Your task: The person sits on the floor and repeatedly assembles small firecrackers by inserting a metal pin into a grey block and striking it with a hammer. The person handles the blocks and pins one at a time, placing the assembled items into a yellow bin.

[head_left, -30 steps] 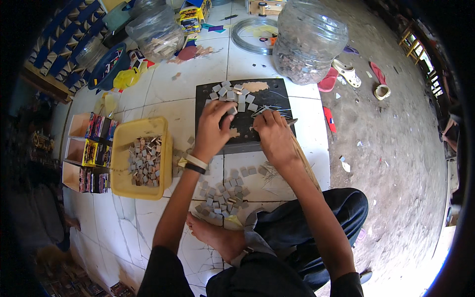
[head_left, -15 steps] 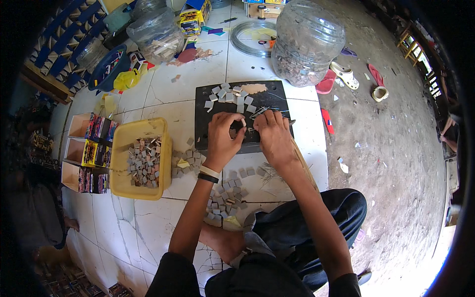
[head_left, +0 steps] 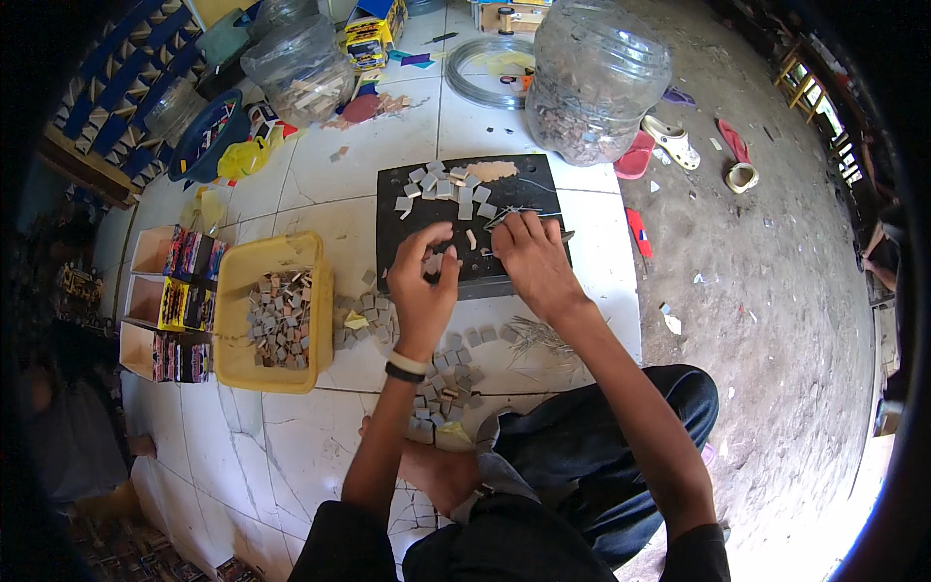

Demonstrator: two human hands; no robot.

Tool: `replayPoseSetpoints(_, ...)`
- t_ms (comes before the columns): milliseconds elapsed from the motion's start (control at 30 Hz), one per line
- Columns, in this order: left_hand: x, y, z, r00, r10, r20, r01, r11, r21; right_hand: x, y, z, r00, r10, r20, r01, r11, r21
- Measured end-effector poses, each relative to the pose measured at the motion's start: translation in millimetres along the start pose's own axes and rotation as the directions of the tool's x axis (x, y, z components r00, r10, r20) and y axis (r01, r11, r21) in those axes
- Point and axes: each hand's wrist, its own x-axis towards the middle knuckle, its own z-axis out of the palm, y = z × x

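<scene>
My left hand (head_left: 425, 291) hovers over the front left of a black block (head_left: 400, 233), thumb and fingers apart with nothing between them. A small pale wooden piece (head_left: 471, 240) lies on the block just beyond its fingertips. My right hand (head_left: 535, 260) rests at the block's right side, fingers curled down and closed; what they grip is hidden. A dark pointed tip (head_left: 568, 236) shows beside its knuckles. Cut wire pieces (head_left: 514, 215) lie by its fingertips. Several small grey-faced square tiles (head_left: 444, 184) are grouped at the back of the block.
A yellow tub (head_left: 225, 335) of small tiles stands at left, beside open boxes (head_left: 145, 293). Loose tiles (head_left: 451, 373) and wire bits (head_left: 543, 337) lie before the block. Behind are a wire coil (head_left: 456, 78) and a large clear plastic container (head_left: 596, 82). Sandals (head_left: 671, 145) lie at right.
My left hand has opened and drawn back toward me; the small wooden piece that was at its fingertips now lies on the block. My right hand stays near the wire pieces.
</scene>
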Motion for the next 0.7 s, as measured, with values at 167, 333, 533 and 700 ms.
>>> replayPoseSetpoints(167,-35,28,7,0.951,-0.286,0.119,0.306,0.809,-0.501,-21,-25,-10,0.966,0.243,0.083,-0.204,0.532,0.822)
replayPoseSetpoints(333,-40,39,4,0.897,-0.419,0.141,0.413,0.682,-0.603,-42,-43,-16,0.896,0.361,0.258,-0.340,0.186,0.922)
replayPoseSetpoints(533,-35,47,-2,0.849,-0.513,0.125,0.427,0.529,-0.733,-58,-50,-29,0.847,0.408,0.341,-0.431,0.150,0.890)
replayPoseSetpoints(700,-38,51,-2,0.858,-0.508,0.069,0.430,0.639,-0.638,-57,-63,-30,0.808,0.441,0.392,-0.394,-0.092,0.915)
